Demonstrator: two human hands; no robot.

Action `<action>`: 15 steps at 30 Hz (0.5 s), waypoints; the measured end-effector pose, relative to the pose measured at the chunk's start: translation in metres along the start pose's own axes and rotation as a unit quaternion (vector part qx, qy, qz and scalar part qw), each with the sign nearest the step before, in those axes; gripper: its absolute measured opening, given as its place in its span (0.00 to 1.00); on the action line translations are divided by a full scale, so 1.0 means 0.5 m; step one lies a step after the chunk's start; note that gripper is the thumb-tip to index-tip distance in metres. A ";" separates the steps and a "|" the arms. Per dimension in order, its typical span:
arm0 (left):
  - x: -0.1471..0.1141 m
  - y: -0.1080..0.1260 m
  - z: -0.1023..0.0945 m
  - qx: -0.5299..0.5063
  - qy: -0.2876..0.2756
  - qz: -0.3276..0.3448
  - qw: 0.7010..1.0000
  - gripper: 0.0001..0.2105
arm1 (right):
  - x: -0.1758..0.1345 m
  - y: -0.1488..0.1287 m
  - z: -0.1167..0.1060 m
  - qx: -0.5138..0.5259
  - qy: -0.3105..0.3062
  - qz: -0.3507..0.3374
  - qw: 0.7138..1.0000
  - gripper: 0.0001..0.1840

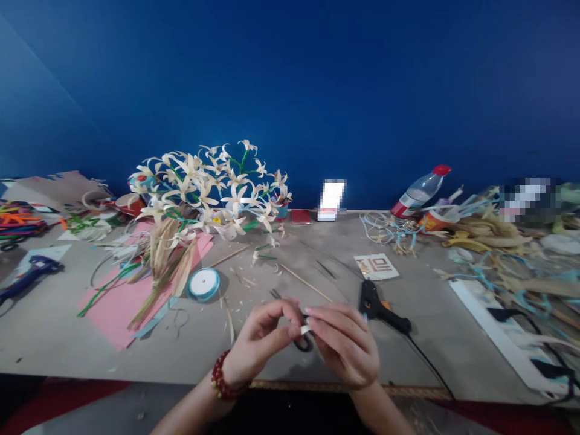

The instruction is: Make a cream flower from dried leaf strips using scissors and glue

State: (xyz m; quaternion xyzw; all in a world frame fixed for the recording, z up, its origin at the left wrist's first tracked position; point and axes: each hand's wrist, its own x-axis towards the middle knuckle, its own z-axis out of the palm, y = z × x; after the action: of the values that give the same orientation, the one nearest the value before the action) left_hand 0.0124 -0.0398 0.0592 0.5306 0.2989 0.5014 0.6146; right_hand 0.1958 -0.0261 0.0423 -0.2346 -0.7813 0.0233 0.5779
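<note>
Between my two hands is a small white strip (306, 330), held near the front of the table. My left hand (267, 332), with a red bead bracelet (222, 376) at the wrist, pinches one end between thumb and fingers. Fingers of my right hand (347, 344) close on its other end. Scissors (302, 344) lie on the table beneath, partly hidden by the hands. A thin stick (306, 282) rests just beyond them. To the right sits a black glue gun (385, 307) with its cord.
White handmade flowers (235, 190) on green stems stand at the back. A ribbon spool (203, 284), pink paper (111, 314) and dried husks (165, 254) lie left, with a blue glue gun (34, 272). Right are a bottle (419, 192) and a power strip (492, 335).
</note>
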 end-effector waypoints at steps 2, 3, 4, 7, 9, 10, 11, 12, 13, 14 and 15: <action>-0.001 -0.003 0.002 -0.056 -0.002 -0.040 0.998 0.09 | 0.002 0.001 0.004 0.000 0.006 0.003 1.000 0.16; -0.002 -0.003 0.003 -0.076 -0.003 -0.053 0.996 0.09 | 0.003 0.001 0.006 -0.003 0.012 0.007 1.000 0.17; -0.002 -0.003 0.003 -0.086 -0.003 -0.060 0.994 0.09 | 0.005 0.001 0.008 -0.007 0.020 0.011 1.000 0.18; -0.002 -0.002 0.003 -0.078 -0.001 -0.063 0.995 0.09 | 0.009 0.000 0.010 -0.013 0.024 0.010 1.000 0.18; -0.001 -0.002 0.003 -0.067 -0.001 -0.063 0.996 0.09 | 0.010 -0.001 0.008 -0.013 0.009 -0.002 1.000 0.15; -0.002 -0.003 0.003 -0.063 -0.002 -0.063 0.996 0.09 | 0.010 -0.002 0.006 -0.012 0.004 -0.009 1.000 0.14; -0.002 -0.004 0.002 -0.060 -0.003 -0.063 0.996 0.09 | 0.010 -0.002 0.004 -0.011 0.001 -0.015 1.000 0.13; -0.002 -0.005 0.002 -0.058 -0.004 -0.060 0.997 0.09 | 0.009 -0.002 0.003 -0.007 -0.003 -0.017 1.000 0.12; -0.003 -0.006 0.002 -0.055 -0.005 -0.055 0.997 0.09 | 0.008 -0.001 0.001 -0.001 -0.008 -0.017 1.000 0.11; -0.003 -0.008 0.001 -0.053 -0.006 -0.046 0.998 0.10 | 0.006 0.001 0.001 0.006 -0.012 -0.012 1.000 0.11; -0.004 -0.008 0.000 -0.050 -0.008 -0.034 0.998 0.10 | 0.003 0.003 0.000 0.012 -0.010 0.001 1.000 0.11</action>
State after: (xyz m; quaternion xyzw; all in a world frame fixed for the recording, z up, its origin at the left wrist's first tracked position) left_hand 0.0132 -0.0414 0.0549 0.4925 0.2865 0.4906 0.6593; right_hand 0.1959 -0.0239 0.0432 -0.2284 -0.7867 0.0359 0.5724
